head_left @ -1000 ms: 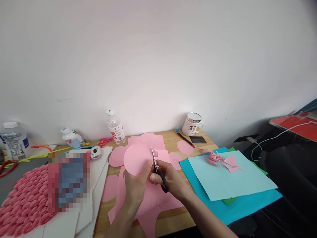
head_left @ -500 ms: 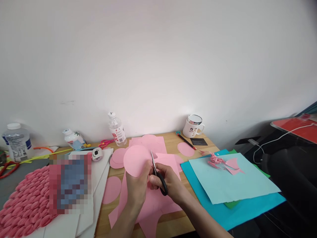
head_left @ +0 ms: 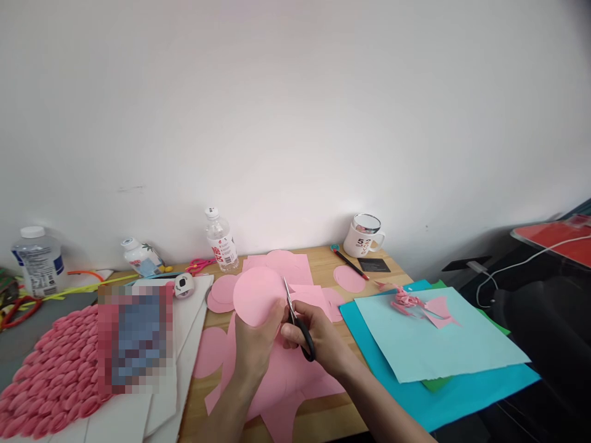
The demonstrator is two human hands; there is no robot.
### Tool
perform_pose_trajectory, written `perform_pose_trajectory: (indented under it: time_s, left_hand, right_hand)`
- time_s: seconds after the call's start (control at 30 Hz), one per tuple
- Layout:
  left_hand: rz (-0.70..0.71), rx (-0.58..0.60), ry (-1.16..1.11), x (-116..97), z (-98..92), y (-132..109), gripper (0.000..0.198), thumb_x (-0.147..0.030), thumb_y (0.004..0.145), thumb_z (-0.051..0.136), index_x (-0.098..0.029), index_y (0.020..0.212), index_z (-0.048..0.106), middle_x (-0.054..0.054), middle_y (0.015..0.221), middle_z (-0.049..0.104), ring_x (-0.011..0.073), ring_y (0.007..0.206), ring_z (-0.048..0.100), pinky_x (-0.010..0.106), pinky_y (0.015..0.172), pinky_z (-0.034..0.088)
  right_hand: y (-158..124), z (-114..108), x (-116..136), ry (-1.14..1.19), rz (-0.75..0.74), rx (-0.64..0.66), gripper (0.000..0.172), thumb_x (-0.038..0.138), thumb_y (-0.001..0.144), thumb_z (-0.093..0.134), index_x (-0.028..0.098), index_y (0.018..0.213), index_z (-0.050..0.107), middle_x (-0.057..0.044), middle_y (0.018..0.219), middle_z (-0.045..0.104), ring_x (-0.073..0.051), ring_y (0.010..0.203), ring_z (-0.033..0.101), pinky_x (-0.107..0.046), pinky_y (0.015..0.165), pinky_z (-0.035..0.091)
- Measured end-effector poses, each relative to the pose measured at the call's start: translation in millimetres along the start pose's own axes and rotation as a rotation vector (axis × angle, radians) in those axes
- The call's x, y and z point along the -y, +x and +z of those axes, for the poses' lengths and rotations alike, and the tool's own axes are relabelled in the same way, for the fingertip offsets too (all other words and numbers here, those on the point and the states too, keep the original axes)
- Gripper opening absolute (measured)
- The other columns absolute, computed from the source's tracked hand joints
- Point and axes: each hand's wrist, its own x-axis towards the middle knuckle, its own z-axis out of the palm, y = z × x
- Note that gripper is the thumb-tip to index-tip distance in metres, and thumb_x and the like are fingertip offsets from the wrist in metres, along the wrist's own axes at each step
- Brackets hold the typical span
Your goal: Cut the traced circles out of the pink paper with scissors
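Between the thumb and fingers of my left hand [head_left: 258, 337] is a pink paper circle [head_left: 257, 295], raised above the table. My right hand [head_left: 314, 335] is closed round the black handles of a pair of scissors [head_left: 305, 338]. The narrow blades point up and away, along the circle's right edge; whether they touch the paper I cannot tell. Pink paper sheets [head_left: 277, 381] with cut-out edges lie under both hands. More loose pink circles [head_left: 210, 352] rest to the left, and another pink circle [head_left: 349, 279] lies at the back right.
A plastic bottle [head_left: 221, 243] and a white mug [head_left: 364, 237] stand near the wall. A pencil [head_left: 351, 264] lies by the mug. Pink scraps [head_left: 409, 299] sit on pale blue paper [head_left: 443, 344] at right. A pink woven piece [head_left: 60, 369] and white boards [head_left: 189, 344] are at left.
The whole view has shifted slightly, so most things appear a little further right. Both hands keep their hold on the circle and the scissors, with little other movement.
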Motion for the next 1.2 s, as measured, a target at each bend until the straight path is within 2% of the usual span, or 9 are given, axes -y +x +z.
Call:
perform_pose_trajectory:
  time_s: [0.13, 0.33, 0.43, 0.53, 0.6, 0.77, 0.9, 1.2]
  left_hand:
    - [-0.035, 0.096, -0.046, -0.7, 0.3, -1.1, 0.024, -0.031, 0.069, 0.065, -0.018, 0.051, 0.055, -0.002, 0.044, 0.055, 0.0129, 0.035, 0.051, 0.025, 0.034, 0.043]
    - [-0.076, -0.002, -0.07, 3.2, 2.4, -0.8, 0.024, -0.034, 0.069, 0.067, -0.018, 0.056, 0.055, -0.003, 0.046, 0.054, 0.0127, 0.037, 0.051, 0.022, 0.033, 0.04]
    - [-0.059, 0.003, -0.046, 4.1, -0.1, 1.2, 0.019, -0.032, 0.066, 0.069, -0.016, 0.06, 0.059, -0.001, 0.054, 0.059, 0.0137, 0.046, 0.055, 0.023, 0.038, 0.044]
    - [0.0, -0.034, 0.011, 4.4, -4.0, 2.8, 0.016, -0.027, 0.063, 0.072, -0.015, 0.071, 0.066, 0.002, 0.068, 0.067, 0.0169, 0.064, 0.063, 0.024, 0.054, 0.052]
    - [0.008, -0.034, 0.021, 4.4, -5.4, 3.2, 0.017, -0.028, 0.063, 0.072, -0.015, 0.074, 0.067, 0.003, 0.07, 0.068, 0.0178, 0.067, 0.064, 0.025, 0.056, 0.053]
    - [-0.024, 0.006, -0.01, 1.1, -3.2, 2.3, 0.018, -0.031, 0.064, 0.071, -0.015, 0.065, 0.063, 0.001, 0.056, 0.063, 0.0166, 0.051, 0.06, 0.026, 0.045, 0.049]
    - [-0.05, 0.019, -0.014, -4.0, -1.6, 1.3, 0.016, -0.028, 0.062, 0.071, -0.016, 0.06, 0.061, 0.0, 0.049, 0.059, 0.0165, 0.047, 0.058, 0.026, 0.042, 0.048]
    - [-0.02, -0.02, -0.006, 1.0, -6.6, 6.7, 0.014, -0.025, 0.064, 0.071, -0.016, 0.071, 0.063, 0.0, 0.061, 0.066, 0.0151, 0.053, 0.06, 0.024, 0.048, 0.05]
  right_hand:
    - [-0.8, 0.8, 0.6, -0.017, 0.025, -0.03, 0.035, 0.043, 0.067, 0.074, 0.017, 0.068, 0.052, 0.004, 0.05, 0.05, -0.011, 0.05, 0.045, -0.024, 0.05, 0.032]
    - [-0.5, 4.2, -4.9, -0.008, 0.049, -0.039, 0.034, 0.043, 0.068, 0.074, 0.017, 0.069, 0.053, 0.004, 0.05, 0.051, -0.011, 0.05, 0.046, -0.024, 0.05, 0.032]
    - [1.1, 3.3, -6.5, 0.013, 0.041, -0.024, 0.034, 0.042, 0.066, 0.076, 0.017, 0.071, 0.053, 0.005, 0.054, 0.047, -0.009, 0.052, 0.04, -0.023, 0.05, 0.029]
    - [2.0, 1.7, -5.3, 0.018, 0.023, -0.003, 0.036, 0.04, 0.064, 0.079, 0.017, 0.074, 0.053, 0.006, 0.058, 0.045, -0.008, 0.054, 0.033, -0.023, 0.05, 0.024]
    - [2.0, 1.4, -4.1, 0.016, 0.019, 0.002, 0.036, 0.041, 0.065, 0.079, 0.017, 0.074, 0.052, 0.006, 0.059, 0.044, -0.008, 0.054, 0.032, -0.023, 0.051, 0.024]
    - [1.9, 2.5, -4.4, 0.043, 0.0, 0.004, 0.035, 0.042, 0.066, 0.077, 0.018, 0.073, 0.052, 0.006, 0.057, 0.045, -0.009, 0.055, 0.038, -0.023, 0.052, 0.029]
    - [1.8, 2.2, -5.0, 0.019, 0.007, -0.012, 0.034, 0.042, 0.068, 0.076, 0.018, 0.072, 0.052, 0.006, 0.054, 0.046, -0.01, 0.053, 0.042, -0.023, 0.052, 0.032]
    - [1.0, 1.8, -1.7, -0.033, 0.017, -0.035, 0.034, 0.044, 0.069, 0.073, 0.018, 0.065, 0.051, 0.005, 0.049, 0.048, -0.011, 0.049, 0.049, -0.023, 0.048, 0.034]
